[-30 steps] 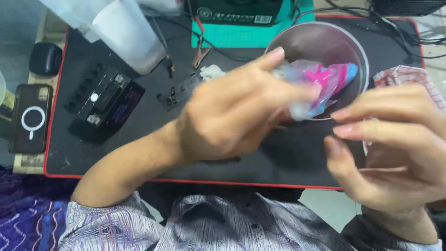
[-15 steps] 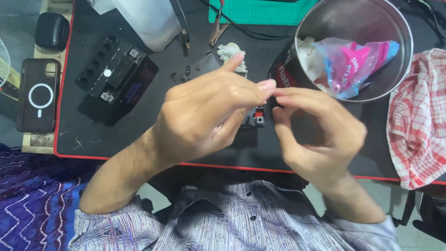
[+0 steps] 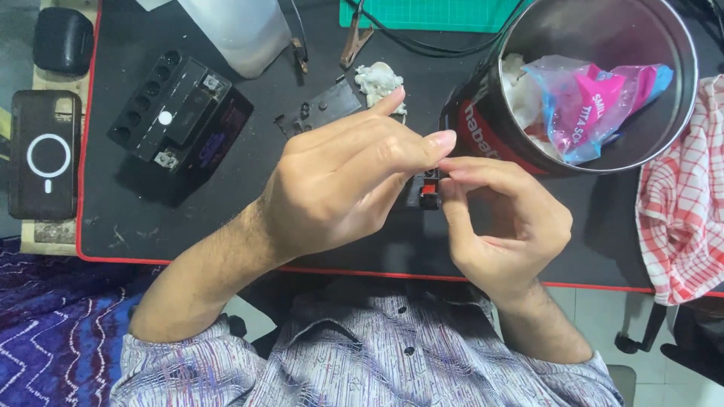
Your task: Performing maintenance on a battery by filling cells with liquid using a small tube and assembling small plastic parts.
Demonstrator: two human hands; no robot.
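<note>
Head view, far left of the frame: a dark phone with a white ring on its back (image 3: pixel 43 154) lies on the wooden edge, and just right of it a black ribbed battery block with metal terminals (image 3: pixel 179 111) sits on the black counter with a red border (image 3: pixel 121 226). Your left hand (image 3: pixel 347 177) hovers at mid-frame, fingers curled narrow, thumb and forefinger tips pressed together at a small black part with a red end (image 3: pixel 428 188). Your right hand (image 3: pixel 501 226) meets it from the right, fingers pinched close on that same part, so both hands hold it above the counter near the frame's centre. How firmly each grips is hidden by the fingers. This looks like fine fitting or working of the small part between your fingertips; judging by that, your next move calls for a steady pinch and small, careful finger motion. Upper right stands a round steel tin with a red band (image 3: pixel 483 128) holding a clear bag with a pink packet (image 3: pixel 596 98), and a red-checked white cloth (image 3: pixel 682 203) lies at the right edge.
</note>
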